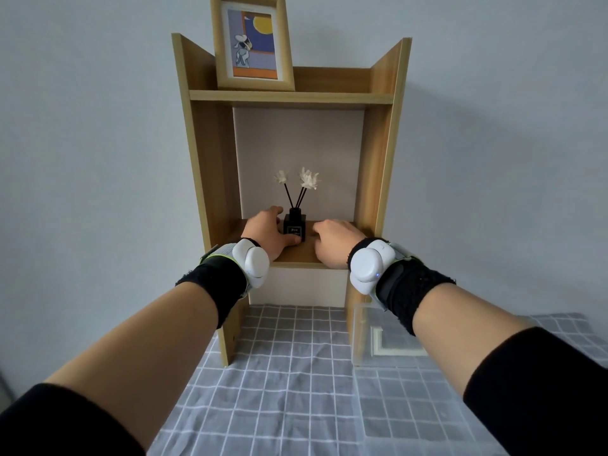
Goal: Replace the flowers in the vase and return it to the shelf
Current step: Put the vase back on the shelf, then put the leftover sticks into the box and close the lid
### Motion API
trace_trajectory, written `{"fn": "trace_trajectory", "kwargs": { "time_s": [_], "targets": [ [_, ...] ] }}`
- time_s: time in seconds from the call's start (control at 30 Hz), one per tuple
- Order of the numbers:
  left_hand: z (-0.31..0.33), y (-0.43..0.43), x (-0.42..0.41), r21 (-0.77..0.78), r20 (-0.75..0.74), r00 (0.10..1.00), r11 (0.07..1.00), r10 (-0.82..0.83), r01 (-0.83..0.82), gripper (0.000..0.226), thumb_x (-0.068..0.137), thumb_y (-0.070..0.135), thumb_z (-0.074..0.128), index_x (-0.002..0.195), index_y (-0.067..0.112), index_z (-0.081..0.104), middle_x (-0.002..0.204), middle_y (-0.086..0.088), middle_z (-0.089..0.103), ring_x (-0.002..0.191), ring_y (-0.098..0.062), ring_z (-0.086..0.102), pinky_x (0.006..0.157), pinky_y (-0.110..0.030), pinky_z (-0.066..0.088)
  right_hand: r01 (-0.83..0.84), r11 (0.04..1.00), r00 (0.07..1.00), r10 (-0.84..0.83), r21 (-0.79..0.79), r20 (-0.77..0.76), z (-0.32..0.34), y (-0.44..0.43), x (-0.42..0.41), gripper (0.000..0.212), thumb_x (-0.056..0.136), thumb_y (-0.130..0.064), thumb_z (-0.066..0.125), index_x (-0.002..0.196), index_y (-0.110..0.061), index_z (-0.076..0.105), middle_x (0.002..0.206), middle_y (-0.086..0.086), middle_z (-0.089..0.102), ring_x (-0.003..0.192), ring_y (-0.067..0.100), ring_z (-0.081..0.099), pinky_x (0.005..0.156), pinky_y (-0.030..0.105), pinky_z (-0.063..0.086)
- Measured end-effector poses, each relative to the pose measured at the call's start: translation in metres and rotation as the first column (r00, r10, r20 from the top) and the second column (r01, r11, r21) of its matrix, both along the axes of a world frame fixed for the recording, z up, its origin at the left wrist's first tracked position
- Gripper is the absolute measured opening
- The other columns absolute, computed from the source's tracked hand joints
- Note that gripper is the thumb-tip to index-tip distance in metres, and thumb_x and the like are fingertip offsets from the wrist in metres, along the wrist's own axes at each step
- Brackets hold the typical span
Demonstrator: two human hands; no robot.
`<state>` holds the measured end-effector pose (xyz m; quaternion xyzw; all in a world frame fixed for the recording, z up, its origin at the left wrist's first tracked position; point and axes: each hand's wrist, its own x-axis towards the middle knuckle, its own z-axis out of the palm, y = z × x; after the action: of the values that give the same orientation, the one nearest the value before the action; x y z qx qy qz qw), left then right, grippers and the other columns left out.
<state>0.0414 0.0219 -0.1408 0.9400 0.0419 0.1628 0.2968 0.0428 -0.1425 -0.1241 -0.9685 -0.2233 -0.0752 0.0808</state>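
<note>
A small black square vase stands on the lower board of a wooden shelf. Two white flowers on dark sticks rise from its neck. My left hand wraps the vase's left side, with the thumb across its front base. My right hand rests on the board just right of the vase, fingers curled toward it; I cannot tell whether they touch it. Both wrists carry white trackers and black bands.
A framed picture leans on the upper shelf board. The shelf stands on a table with a grey checked cloth. A clear plastic box sits at the shelf's right foot. A pale wall lies behind.
</note>
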Motion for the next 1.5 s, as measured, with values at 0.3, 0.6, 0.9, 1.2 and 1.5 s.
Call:
{"fn": "trace_trajectory", "kwargs": {
  "time_s": [0.3,0.6,0.9,1.2,1.5],
  "targets": [
    [-0.003,-0.003,-0.096,-0.064,0.119,0.993,0.998,-0.014,0.021,0.018,0.090,0.024,0.069,0.106,0.020,0.072,0.098,0.005,0.070,0.092,-0.015,0.066,0.075,-0.023,0.047,-0.038,0.994,0.999,0.034,0.104,0.039,0.003,-0.021,-0.070,0.036,0.094,-0.017,0.053,0.128,-0.017,0.064,0.131,0.008,0.063,0.117,0.032,0.059,0.092,0.035,0.051],
    [-0.059,-0.030,-0.196,-0.028,-0.164,0.984,0.998,-0.062,0.058,0.013,0.088,0.033,0.071,0.086,0.020,0.073,0.083,0.005,0.071,0.079,-0.016,0.066,0.067,-0.024,0.048,-0.029,0.991,0.999,0.032,0.128,-0.020,-0.036,-0.043,-0.160,0.020,0.095,-0.024,0.057,0.105,-0.014,0.071,0.109,0.007,0.070,0.099,0.030,0.064,0.084,0.038,0.055],
    [-0.157,-0.056,-0.265,-0.035,-0.433,0.901,0.999,0.008,-0.026,0.022,0.088,0.029,0.074,0.096,0.008,0.074,0.095,-0.008,0.074,0.092,-0.028,0.071,0.082,-0.036,0.058,-0.021,0.990,0.983,0.046,0.137,-0.176,-0.124,-0.060,-0.226,0.021,0.095,-0.021,0.058,0.108,-0.014,0.072,0.117,0.007,0.071,0.102,0.029,0.065,0.079,0.031,0.049],
    [-0.205,-0.065,-0.287,0.102,-0.532,0.835,0.990,0.140,-0.100,0.030,0.075,0.030,0.079,0.094,0.010,0.068,0.094,-0.008,0.071,0.080,-0.027,0.065,0.067,-0.032,0.055,-0.003,0.994,0.942,0.041,0.113,-0.334,-0.203,-0.063,-0.259,0.025,0.093,-0.018,0.056,0.108,-0.005,0.072,0.114,0.014,0.070,0.102,0.033,0.065,0.088,0.042,0.056],
    [-0.215,-0.066,-0.282,-0.013,-0.564,0.817,0.988,0.118,-0.151,0.019,0.078,0.019,0.078,0.082,0.014,0.061,0.088,-0.007,0.068,0.077,-0.024,0.062,0.074,-0.033,0.053,0.025,0.981,0.927,0.050,0.194,-0.372,-0.232,-0.068,-0.271,0.030,0.092,-0.015,0.051,0.117,-0.013,0.068,0.117,0.008,0.069,0.105,0.029,0.064,0.086,0.034,0.052]
  ]
}}
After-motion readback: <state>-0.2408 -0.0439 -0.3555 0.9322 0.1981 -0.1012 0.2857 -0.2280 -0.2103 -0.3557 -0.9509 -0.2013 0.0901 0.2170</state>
